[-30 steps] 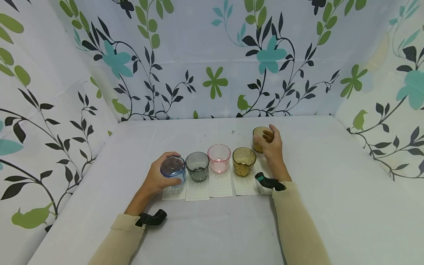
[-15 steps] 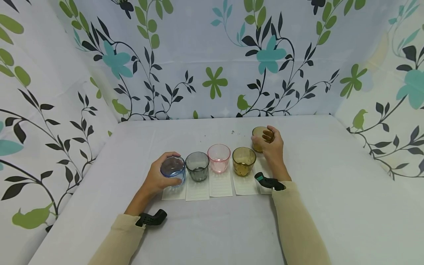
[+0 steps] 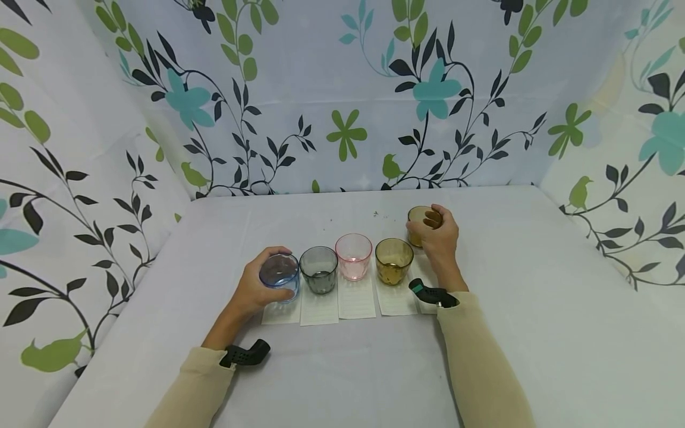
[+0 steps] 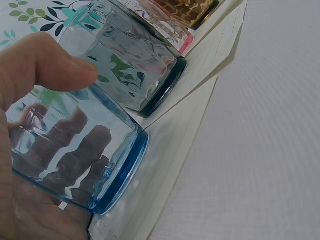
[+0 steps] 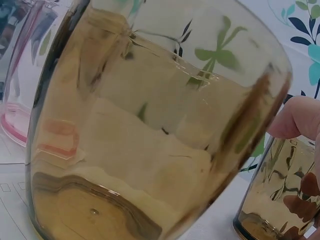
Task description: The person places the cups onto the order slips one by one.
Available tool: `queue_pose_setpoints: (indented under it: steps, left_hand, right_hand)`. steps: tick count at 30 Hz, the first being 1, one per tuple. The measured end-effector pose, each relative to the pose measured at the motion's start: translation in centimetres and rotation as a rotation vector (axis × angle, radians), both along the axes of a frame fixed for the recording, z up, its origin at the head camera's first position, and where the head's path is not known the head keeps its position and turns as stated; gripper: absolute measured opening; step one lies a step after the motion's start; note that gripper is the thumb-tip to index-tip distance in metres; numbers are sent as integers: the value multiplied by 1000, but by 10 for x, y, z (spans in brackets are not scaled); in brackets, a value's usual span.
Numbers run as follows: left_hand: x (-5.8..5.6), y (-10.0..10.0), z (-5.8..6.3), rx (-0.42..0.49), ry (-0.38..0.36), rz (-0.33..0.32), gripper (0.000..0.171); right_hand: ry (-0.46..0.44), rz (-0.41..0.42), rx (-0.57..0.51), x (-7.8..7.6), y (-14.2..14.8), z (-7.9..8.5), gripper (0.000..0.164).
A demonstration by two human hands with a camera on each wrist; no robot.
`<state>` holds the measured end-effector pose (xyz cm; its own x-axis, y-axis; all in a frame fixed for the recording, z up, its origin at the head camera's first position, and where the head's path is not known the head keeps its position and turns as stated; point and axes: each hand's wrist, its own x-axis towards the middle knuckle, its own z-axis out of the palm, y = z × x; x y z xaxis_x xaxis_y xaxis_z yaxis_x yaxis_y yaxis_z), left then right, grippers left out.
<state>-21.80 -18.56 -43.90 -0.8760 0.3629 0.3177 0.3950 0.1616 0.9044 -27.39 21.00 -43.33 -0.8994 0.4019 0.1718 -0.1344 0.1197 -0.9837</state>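
Observation:
My left hand point(image 3: 254, 283) holds a clear blue glass point(image 3: 279, 277) at the left end of a row of glasses, thumb on the near side. In the left wrist view the fingers show through the blue glass point(image 4: 75, 155), whose base is at a lined paper slip point(image 4: 165, 165). Farther back on the right, my right hand point(image 3: 440, 241) grips an amber glass point(image 3: 418, 226), fingers curled round its right side. The right wrist view shows this amber glass point(image 5: 275, 200) at the lower right, partly behind the thumb. A nearer amber-olive glass point(image 5: 125, 150) fills most of that view.
Between the hands stand a grey glass point(image 3: 319, 270), a pink-rimmed glass point(image 3: 354, 257) and an amber-olive glass point(image 3: 394, 262). Lined paper slips point(image 3: 357, 300) lie side by side beneath the row. Leaf-patterned cloth point(image 3: 342, 71) hangs behind the white table point(image 3: 342, 374).
My right hand and its amber glass have shifted very slightly, and the right fingers have closed in a little around it. The left hand stays on the blue glass.

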Motion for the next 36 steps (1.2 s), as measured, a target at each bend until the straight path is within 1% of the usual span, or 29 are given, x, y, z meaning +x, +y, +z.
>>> queue_pose_setpoints:
  steps: [6, 11, 19, 26, 36]
  left_hand:
    - [-1, 0, -2, 3, 5, -9, 78]
    - [0, 1, -3, 6, 3, -19, 79]
    - [0, 0, -4, 14, 0, -30, 79]
    - [0, 0, -2, 2, 4, -14, 80]
    - [0, -1, -1, 9, 5, -19, 80]
  right_hand:
    - [25, -42, -1, 2, 0, 2, 70]
    - [54, -31, -1, 4, 1, 2, 68]
    - [71, -27, 15, 5, 3, 6, 66]
    - [113, -13, -1, 9, 4, 14, 64]
    - [143, -4, -6, 17, 5, 28, 65]
